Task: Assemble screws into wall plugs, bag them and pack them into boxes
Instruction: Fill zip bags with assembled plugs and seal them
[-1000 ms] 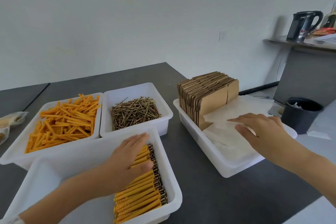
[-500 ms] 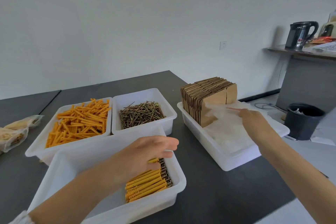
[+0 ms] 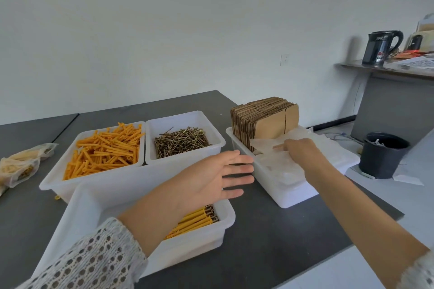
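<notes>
Bagging looks to be the step in hand, so my concern is getting a single clear bag (image 3: 270,145) off the pile without dragging its neighbours along. I judge the best way is to take only the top sheet by its near corner, lift it slowly enough to see that just one comes away, and let the free hand spread its mouth before any assembled plugs (image 3: 195,220) go in. The film looks thin and slippery, so a light pinch and a peeling motion should work better than a grab.

My right hand (image 3: 303,151) reaches into the right-hand bin (image 3: 296,197), fingers curled down onto the bag pile with the index finger stretched toward the raised corner of the top bag; it seems to pinch that bag, though the exact contact is hidden by the film. Flat cardboard boxes (image 3: 263,117) stand on edge at the far end of the same bin.

My left hand (image 3: 211,178) hovers above the table between the near bin (image 3: 225,216) and the right-hand bin, palm turned inward, fingers straight and spread, holding nothing. The assembled plugs lie in rows in the near bin, below that forearm. Loose orange plugs (image 3: 105,150) and screws (image 3: 180,142) fill the two far bins.
</notes>
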Available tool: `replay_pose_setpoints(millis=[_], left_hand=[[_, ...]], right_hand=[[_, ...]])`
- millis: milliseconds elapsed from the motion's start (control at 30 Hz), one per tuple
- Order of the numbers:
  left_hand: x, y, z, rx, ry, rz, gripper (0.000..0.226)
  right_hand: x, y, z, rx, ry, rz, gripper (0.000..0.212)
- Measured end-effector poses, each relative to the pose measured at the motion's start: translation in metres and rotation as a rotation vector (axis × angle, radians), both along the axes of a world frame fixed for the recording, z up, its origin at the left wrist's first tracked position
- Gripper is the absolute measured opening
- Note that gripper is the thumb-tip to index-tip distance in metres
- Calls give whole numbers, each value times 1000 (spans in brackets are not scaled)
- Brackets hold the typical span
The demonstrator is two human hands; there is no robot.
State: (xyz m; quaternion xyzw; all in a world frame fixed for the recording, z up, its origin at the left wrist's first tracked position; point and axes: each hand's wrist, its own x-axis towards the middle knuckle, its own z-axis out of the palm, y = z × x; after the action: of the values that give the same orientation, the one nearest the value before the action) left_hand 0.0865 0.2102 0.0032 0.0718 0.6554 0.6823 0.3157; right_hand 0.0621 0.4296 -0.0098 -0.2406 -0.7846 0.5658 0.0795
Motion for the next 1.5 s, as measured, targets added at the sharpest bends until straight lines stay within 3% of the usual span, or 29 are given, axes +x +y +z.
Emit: replay_pose_setpoints(millis=[100, 200, 300, 367, 433, 500, 567, 633, 700, 733, 800, 867, 900, 967, 1033, 1167, 1267, 1367, 1400, 1433, 1500], left_hand=[[-1, 5, -3, -2, -27, 22, 34], [-2, 9, -6, -11, -49, 51, 32], [-5, 10, -10, -11, -62, 73, 30], [-7, 10, -11, -6, -61, 73, 30], [-10, 8, -11, 39, -78, 55, 37], [-12, 3, -10, 165, -134, -2, 55], [-12, -4, -7, 285, -118, -52, 61], [-10, -15, -7, 297, 2, 44, 44], [-9, -32, -8, 226, 96, 271, 26], [-9, -45, -10, 179, 148, 343, 21], [-8, -72, -10, 100, 259, 428, 18], [-5, -97, -8, 43, 357, 499, 16], [-3, -108, -7, 19, 395, 526, 17], [2, -125, -4, -21, 452, 564, 17], [4, -138, -2, -57, 502, 600, 16], [5, -161, 0, -109, 543, 710, 18], [5, -176, 0, -99, 491, 806, 23], [3, -187, -3, -75, 394, 857, 25], [3, -191, -5, -174, 420, 847, 25], [1, -197, -9, -404, 531, 811, 27], [1, -207, -18, -1013, 915, 648, 58]], right_hand=[[-2, 9, -2, 151, 16, 78, 21], [2, 8, -13, 504, 10, 225, 19], [7, 6, -21, 895, 98, 92, 21], [12, 5, -14, 1049, 295, -94, 13], [21, -5, -3, 1077, 650, -124, 7], [36, -27, 3, 1190, 953, 65, 9], [53, -56, -5, 1275, 1054, 404, 11], [65, -76, -19, 1199, 994, 711, 7], [70, -87, -30, 998, 885, 871, 24], [71, -91, -32, 878, 853, 846, 31], [64, -100, -32, 684, 795, 584, 34], [49, -110, -29, 489, 592, 317, 35], [41, -116, -26, 349, 452, 300, 35], [25, -130, -24, 83, 260, 397, 24], [16, -146, -22, 8, 229, 472, 9], [9, -179, -20, -239, 257, 519, 9], [5, -195, -18, -449, 97, 623, 20], [3, -209, -19, -437, -38, 782, 15], [2, -213, -19, -435, -50, 803, 13], [-1, -217, -19, -446, -50, 810, 11], [-10, -222, -19, -475, -65, 823, 10]])
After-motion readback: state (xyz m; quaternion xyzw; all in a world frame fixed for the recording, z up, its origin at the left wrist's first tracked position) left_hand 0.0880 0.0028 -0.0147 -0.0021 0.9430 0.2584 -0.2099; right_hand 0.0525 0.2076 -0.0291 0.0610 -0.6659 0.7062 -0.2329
